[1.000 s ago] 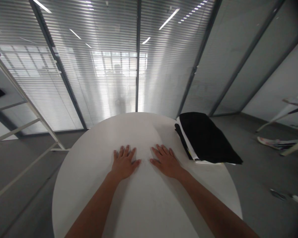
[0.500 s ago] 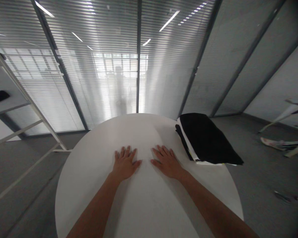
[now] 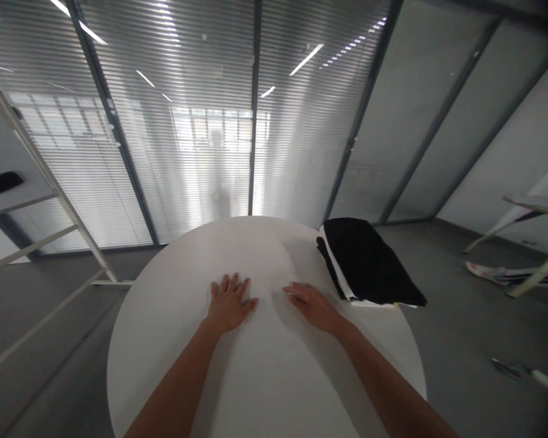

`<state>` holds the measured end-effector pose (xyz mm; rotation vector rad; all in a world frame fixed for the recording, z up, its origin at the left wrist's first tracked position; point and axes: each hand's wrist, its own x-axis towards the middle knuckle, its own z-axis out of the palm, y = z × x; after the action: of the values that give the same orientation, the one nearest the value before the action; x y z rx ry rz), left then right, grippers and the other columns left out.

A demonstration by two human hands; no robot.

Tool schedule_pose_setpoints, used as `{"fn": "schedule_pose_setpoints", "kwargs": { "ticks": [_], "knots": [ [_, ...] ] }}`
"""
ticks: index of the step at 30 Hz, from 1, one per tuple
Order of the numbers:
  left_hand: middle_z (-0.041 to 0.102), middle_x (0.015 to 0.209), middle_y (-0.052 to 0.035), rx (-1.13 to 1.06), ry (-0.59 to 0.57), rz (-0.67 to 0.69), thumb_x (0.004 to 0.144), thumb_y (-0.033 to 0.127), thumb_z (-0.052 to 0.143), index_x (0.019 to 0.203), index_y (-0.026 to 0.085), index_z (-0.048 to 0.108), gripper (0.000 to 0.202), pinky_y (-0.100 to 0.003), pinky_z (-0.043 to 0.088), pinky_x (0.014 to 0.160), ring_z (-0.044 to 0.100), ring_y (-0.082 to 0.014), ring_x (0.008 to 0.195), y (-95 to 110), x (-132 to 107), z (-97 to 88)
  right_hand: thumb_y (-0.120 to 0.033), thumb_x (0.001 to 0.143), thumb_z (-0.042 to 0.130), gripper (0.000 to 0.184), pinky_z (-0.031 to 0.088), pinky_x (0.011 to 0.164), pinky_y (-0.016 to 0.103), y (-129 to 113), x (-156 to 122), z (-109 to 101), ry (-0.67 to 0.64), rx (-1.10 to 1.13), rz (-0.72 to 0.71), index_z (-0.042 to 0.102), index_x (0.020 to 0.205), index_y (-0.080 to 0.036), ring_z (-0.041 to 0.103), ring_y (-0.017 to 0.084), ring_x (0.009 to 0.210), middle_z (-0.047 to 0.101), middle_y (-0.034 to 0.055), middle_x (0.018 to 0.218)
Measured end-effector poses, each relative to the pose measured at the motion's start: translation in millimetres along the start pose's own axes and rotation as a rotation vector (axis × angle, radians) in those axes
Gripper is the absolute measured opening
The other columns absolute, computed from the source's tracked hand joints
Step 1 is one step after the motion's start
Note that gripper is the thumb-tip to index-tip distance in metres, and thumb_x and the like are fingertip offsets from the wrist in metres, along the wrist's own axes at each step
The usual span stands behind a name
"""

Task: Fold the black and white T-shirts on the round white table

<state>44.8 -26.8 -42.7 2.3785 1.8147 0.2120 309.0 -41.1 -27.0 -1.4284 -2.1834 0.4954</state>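
Observation:
My left hand (image 3: 231, 305) lies flat on the white round table (image 3: 265, 377), its fingers spread and nothing in it. Across from it, my right hand (image 3: 314, 307) is tipped a little onto its side above the tabletop. Its fingers are loosely bent and point left, the thumb stands slightly apart, and no object shows in it. Just beyond the right hand, a folded stack of cloth (image 3: 369, 261) rests near the table's right edge. Black fabric is on top, with white layers and a bit of yellow along the side.
A white-framed stand (image 3: 57, 185) with a board is on the left. Glass partitions with blinds (image 3: 201, 158) rise behind the table. On the right are a chair or table leg (image 3: 536, 271), a person's shoe (image 3: 486, 272) and some object on the floor (image 3: 506, 368).
My right hand has turned from lying flat with spread fingers to a tilted, loosely bent pose. My left hand stays in place. The camera view has shifted slightly.

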Motion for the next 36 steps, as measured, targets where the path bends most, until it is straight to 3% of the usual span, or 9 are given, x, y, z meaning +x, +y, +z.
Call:
{"fn": "schedule_pose_setpoints", "kwargs": {
  "ticks": [3,8,11,13,16,20,24,31,36],
  "knots": [
    [0.019,0.159,-0.0104,-0.021,0.012,0.003,0.086,0.073,0.024,0.15,0.032,0.031,0.077,-0.065,0.006,0.11,0.012,-0.04,0.145,-1,0,0.1,-0.046,0.094,0.044,0.039,0.051,0.092,0.04,-13,-13,-26,0.052,0.196,-0.016,0.069,0.112,-0.022,0.066,0.024,0.102,0.072,0.0068,0.11],
    [0.021,0.159,-0.0104,-0.024,0.017,0.006,0.086,0.072,0.023,0.15,0.031,0.031,0.076,-0.065,0.006,0.11,0.011,-0.0402,0.145,-1,-1,0.8,-0.046,0.091,0.051,0.033,0.05,0.092,0.037,-32,-28,-101,0.268,0.122,-0.017,0.07,0.107,-0.024,0.066,0.024,0.101,0.072,0.0058,0.107],
    [0.019,0.16,-0.0105,-0.014,0.004,0.002,0.086,0.073,0.022,0.15,0.031,0.03,0.077,-0.065,0.006,0.11,0.01,-0.0399,0.145,-2,0,1.8,-0.047,0.09,0.048,0.036,0.047,0.096,0.04,-26,-26,-146,0.436,0.014,0.106,0.068,0.109,-0.023,0.064,0.025,0.104,0.071,0.0068,0.109],
    [0.018,0.16,-0.01,-0.01,0.002,0.002,0.086,0.074,0.021,0.15,0.032,0.03,0.077,-0.065,0.006,0.11,0.01,-0.0391,0.145,-2,1,2.4,-0.046,0.089,0.048,0.04,0.043,0.1,0.046,-14,-20,-163,0.502,-0.178,0.266,0.064,0.117,-0.022,0.061,0.028,0.11,0.067,0.0088,0.117],
    [0.019,0.16,-0.0103,-0.003,0.009,0.008,0.086,0.074,0.02,0.15,0.032,0.029,0.077,-0.065,0.006,0.11,0.01,-0.0387,0.146,-2,1,1.8,-0.055,0.086,0.046,0.059,0.025,0.104,0.066,8,-13,-158,0.588,-0.475,0.583,0.052,0.134,-0.023,0.042,0.038,0.129,0.053,0.0146,0.136],
    [0.02,0.159,-0.0119,-0.008,-0.002,0.015,0.086,0.074,0.018,0.15,0.03,0.03,0.079,-0.065,0.007,0.11,0.01,-0.0396,0.145,-1,-1,-2.3,-0.069,0.083,0.037,0.078,0.013,0.1,0.075,36,-13,-120,0.553,-0.494,0.825,0.033,0.147,-0.026,0.025,0.042,0.138,0.035,0.019,0.148],
    [0.019,0.159,-0.0123,-0.006,-0.01,0.012,0.086,0.073,0.019,0.15,0.029,0.031,0.078,-0.065,0.007,0.11,0.01,-0.0396,0.145,-1,-2,-4.4,-0.074,0.08,0.035,0.081,0.016,0.1,0.075,50,-17,-98,0.461,-0.515,0.821,0.032,0.148,-0.03,0.016,0.042,0.141,0.025,0.0172,0.154],
    [0.019,0.159,-0.0124,-0.019,0.0,0.018,0.086,0.074,0.018,0.15,0.03,0.03,0.079,-0.066,0.006,0.11,0.011,-0.04,0.145,-2,-1,-1.2,-0.062,0.088,0.033,0.062,0.023,0.098,0.074,54,-19,-101,0.443,-0.533,0.754,0.035,0.145,-0.04,0.02,0.039,0.141,0.029,0.008,0.155],
    [0.021,0.159,-0.0129,-0.042,0.016,0.025,0.086,0.073,0.02,0.15,0.029,0.032,0.079,-0.067,0.006,0.109,0.011,-0.0413,0.145,-3,-1,0.0,-0.057,0.09,0.034,0.058,0.025,0.097,0.074,56,-21,-104,0.46,-0.469,0.655,0.039,0.144,-0.036,0.029,0.04,0.138,0.037,0.0113,0.151]
  ]
}}
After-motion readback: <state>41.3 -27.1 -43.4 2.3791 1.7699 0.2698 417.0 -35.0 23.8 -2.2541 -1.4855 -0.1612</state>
